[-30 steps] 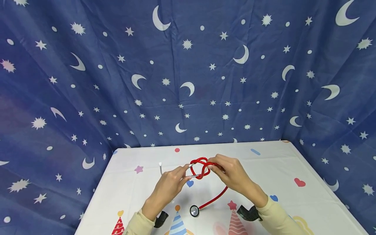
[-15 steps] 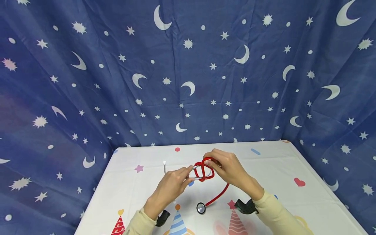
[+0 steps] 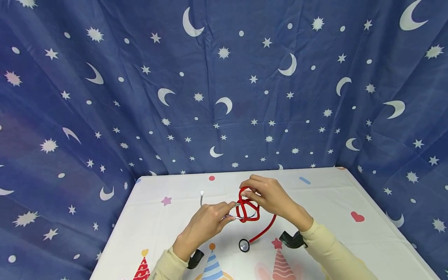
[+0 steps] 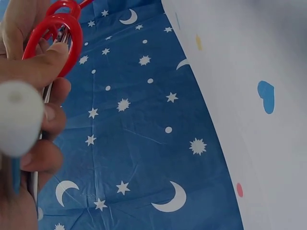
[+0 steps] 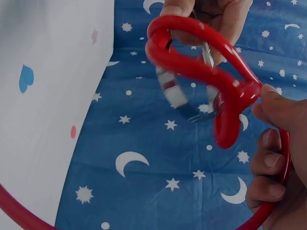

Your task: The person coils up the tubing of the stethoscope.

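Two hands shared one stethoscope [image 3: 250, 219], held up over the middle of the counter [image 3: 329, 206]. On the left, the left hand [image 3: 206, 219] grasped its metal ear tubes [image 4: 33, 184], thumb pressing them against curled fingers, probably because the rigid part gave a steadier hold than the soft one. On the right, the right hand [image 3: 271, 196] pinched the red tubing [image 5: 192, 68] between thumb and forefinger, where strands met; its other fingers curled along the length running down, perhaps so that it would not pull on the loops. Those loops crossed each other beside the metal tubes, between the hands; whether they made a true knot I cannot tell. Gripping from both sides seemed to leave the crossings open to sight and reach. One white ear tip [image 3: 202, 193] stuck out beyond the left hand, on its far side. The chest piece [image 3: 244, 245] was at the near end of the tubing; whether it hung or rested was unclear.
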{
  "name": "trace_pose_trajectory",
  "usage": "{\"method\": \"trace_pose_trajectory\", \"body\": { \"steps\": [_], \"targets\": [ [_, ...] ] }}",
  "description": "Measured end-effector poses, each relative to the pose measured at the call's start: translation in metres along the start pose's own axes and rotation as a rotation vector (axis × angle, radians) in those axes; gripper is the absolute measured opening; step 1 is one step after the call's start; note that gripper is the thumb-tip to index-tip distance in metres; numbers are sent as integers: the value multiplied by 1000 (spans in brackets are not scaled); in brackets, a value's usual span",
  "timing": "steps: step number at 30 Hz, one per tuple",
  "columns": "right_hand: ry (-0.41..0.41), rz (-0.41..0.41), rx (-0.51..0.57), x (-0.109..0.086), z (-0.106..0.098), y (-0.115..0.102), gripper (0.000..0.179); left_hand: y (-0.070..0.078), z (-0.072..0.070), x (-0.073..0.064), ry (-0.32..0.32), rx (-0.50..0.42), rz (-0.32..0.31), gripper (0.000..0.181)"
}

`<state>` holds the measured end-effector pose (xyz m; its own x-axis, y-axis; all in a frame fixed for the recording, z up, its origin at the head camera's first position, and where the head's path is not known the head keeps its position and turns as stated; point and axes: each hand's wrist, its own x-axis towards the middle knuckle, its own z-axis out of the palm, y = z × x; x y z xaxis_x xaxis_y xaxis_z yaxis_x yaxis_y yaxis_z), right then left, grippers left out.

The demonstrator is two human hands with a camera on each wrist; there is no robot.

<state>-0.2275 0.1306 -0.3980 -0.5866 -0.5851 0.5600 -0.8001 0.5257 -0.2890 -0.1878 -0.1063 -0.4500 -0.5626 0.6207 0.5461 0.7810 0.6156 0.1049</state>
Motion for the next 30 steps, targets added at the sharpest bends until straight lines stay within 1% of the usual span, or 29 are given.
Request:
{"method": "trace_pose_trajectory", "body": {
  "steps": [9, 13, 18, 23, 30],
  "targets": [
    [-25, 32, -8, -1, 2, 6, 20, 4, -1, 1, -25, -4, 5, 37],
    [-44, 62, -1, -2, 2, 8, 21, 5, -2, 1, -17, -16, 15, 36],
    [-75, 89, 23, -3, 1, 10, 22, 5, -1, 1, 0, -38, 51, 34],
    [-100, 96, 95, -5, 0, 16, 19, 6, -2, 1, 29, -54, 71, 34],
    [-145, 114, 228, -12, 3, 27, 21, 9, -2, 0, 79, -115, 98, 34]
  ]
}}
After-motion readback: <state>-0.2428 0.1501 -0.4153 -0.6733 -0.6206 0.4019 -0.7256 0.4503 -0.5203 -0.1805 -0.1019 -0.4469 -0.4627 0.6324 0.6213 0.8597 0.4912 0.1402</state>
